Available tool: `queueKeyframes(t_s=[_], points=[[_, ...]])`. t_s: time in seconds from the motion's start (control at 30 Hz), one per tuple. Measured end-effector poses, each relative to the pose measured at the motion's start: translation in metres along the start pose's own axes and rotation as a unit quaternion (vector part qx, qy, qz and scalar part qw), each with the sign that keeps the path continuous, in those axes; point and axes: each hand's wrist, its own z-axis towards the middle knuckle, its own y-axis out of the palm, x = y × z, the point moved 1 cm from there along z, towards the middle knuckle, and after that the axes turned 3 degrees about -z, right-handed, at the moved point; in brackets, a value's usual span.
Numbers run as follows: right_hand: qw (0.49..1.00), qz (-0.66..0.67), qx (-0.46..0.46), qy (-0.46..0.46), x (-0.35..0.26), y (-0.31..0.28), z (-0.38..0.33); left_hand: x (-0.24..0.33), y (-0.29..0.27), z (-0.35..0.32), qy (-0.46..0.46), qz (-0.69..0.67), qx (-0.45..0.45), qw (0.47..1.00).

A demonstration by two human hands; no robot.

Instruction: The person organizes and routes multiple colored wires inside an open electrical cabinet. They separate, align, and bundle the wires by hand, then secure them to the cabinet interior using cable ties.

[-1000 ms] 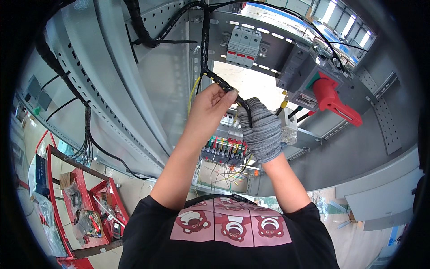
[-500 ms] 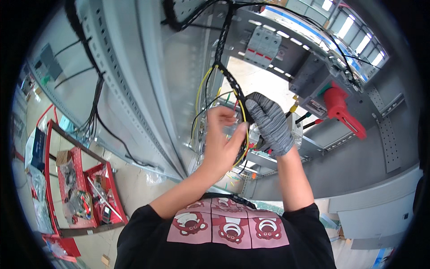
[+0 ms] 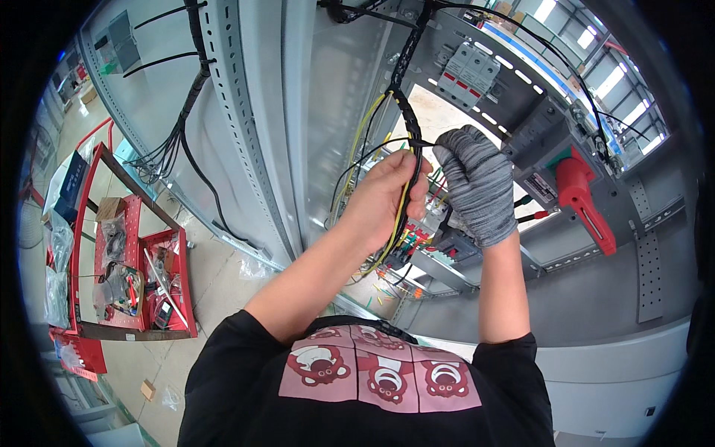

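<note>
A bundle of black and yellow-green wires (image 3: 409,119), wound with black wrapping in its upper part, hangs down inside the grey cabinet. My bare left hand (image 3: 387,195) is closed round this bundle just below the wrapped part. To its right, my right hand (image 3: 477,186), in a grey knitted glove, has its fingers curled in. From the bundle a thin black strip (image 3: 423,143) runs across to the gloved fingertips, which appear to pinch it; its end is hidden. Beside the bundle, loose yellow-green wires (image 3: 363,123) and a curved black wire hang to the left.
Fuse holders (image 3: 468,73) sit on the rail at upper right. A red rotary handle (image 3: 585,201) juts out farther right. Below my hands are terminal blocks (image 3: 413,240). Another black harness (image 3: 192,93) hangs on the left panel. A red tool cart (image 3: 186,279) stands at left.
My left hand, earlier blurred with fingers apart, has closed round the bundle. The gloved hand has moved off the bundle to the right, and the black strip now stretches between. The view has shifted.
</note>
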Motion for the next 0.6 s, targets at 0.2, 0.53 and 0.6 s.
queueKeyframes(t_s=[0.2,0.53,0.6], points=[[0.999,-0.005,0.036,0.007,0.001,0.003,-0.002,0.010,0.009,-0.001,0.050,0.215,0.068,0.973],[0.998,-0.060,-0.005,-0.005,-0.022,0.008,0.001,0.014,0.006,0.005,0.282,0.761,0.195,0.551],[0.997,-0.069,0.002,-0.029,-0.026,0.007,0.003,0.013,-0.002,0.009,0.263,0.708,0.187,0.629]])
